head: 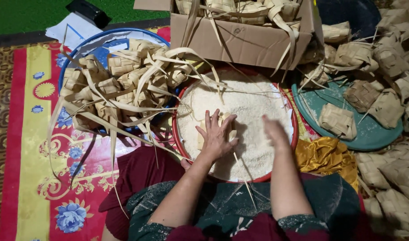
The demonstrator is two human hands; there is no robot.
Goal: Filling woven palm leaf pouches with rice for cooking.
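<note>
We count two hands over one red-rimmed basin of white rice [258, 105], the left hand [216, 134] and the right hand [276, 131]. We see one blue basin [119, 36], heaped with woven leaf pouches too tangled to count, one cardboard box [240, 42], one teal tray [369, 134] bearing three pouches, one yellow cloth [325, 156], and many more pouches piled at the right beyond counting
</note>
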